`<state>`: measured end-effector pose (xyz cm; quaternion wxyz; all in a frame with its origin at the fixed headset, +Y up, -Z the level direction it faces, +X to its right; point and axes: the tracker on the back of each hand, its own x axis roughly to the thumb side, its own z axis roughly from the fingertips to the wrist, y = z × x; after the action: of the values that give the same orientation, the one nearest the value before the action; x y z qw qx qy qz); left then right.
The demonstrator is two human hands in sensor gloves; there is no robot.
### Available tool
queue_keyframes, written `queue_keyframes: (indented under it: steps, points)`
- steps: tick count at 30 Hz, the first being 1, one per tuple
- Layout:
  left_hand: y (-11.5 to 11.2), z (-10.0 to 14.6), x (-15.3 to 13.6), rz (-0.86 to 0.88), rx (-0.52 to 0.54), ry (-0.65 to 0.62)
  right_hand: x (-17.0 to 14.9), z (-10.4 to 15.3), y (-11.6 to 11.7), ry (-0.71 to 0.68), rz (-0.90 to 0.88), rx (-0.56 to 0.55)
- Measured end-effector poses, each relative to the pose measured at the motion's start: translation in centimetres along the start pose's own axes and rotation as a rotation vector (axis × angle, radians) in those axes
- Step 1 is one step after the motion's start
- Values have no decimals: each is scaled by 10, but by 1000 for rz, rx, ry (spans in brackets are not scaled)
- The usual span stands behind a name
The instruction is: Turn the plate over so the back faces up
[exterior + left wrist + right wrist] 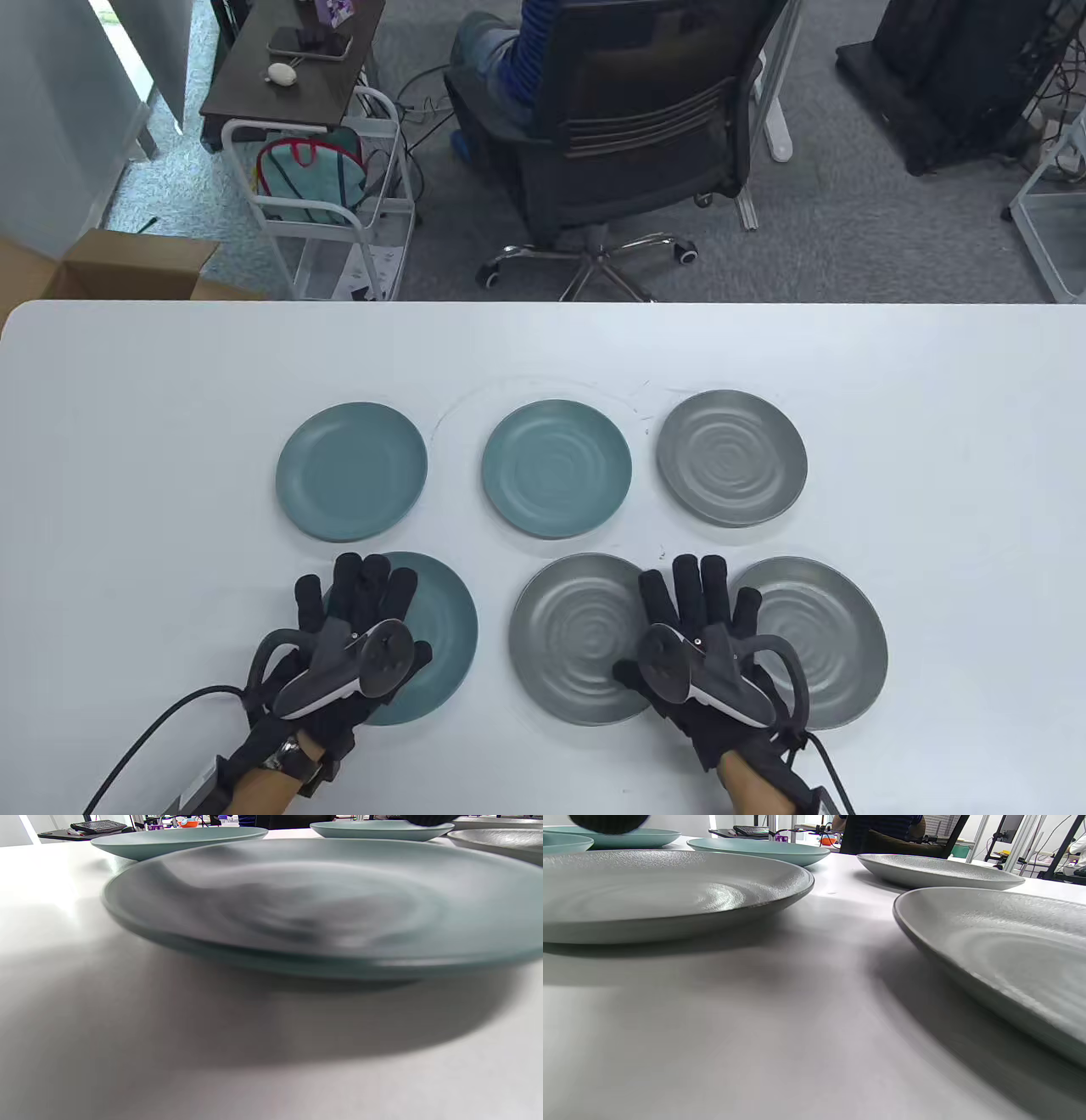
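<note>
Six plates lie face up on the white table (933, 407), in two rows. My left hand (373, 611) is open, with its fingers stretched flat over the left part of the front-left teal plate (441, 632). This plate fills the left wrist view (322, 908) and is blurred there. My right hand (679, 620) is open, its fingers spread over the gap between the front middle grey plate (568, 637) and the front right grey plate (823, 637). Both grey plates also show in the right wrist view, one on the left (661, 895) and one on the right (1009, 955). Neither hand grips anything.
The back row holds a teal plate (350, 471), a second teal plate (556, 469) and a grey plate (731, 457). Beyond the table's far edge are an office chair (628, 127) with a seated person, a white cart (322, 195) and a cardboard box (127, 263).
</note>
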<state>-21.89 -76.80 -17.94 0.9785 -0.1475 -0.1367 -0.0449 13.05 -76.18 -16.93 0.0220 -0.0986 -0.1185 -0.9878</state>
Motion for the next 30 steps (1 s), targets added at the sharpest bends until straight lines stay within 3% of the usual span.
queue_keyframes:
  steps: [30]
  points:
    - [4,0,-4,18,39,10,1,0,0,0,3,12]
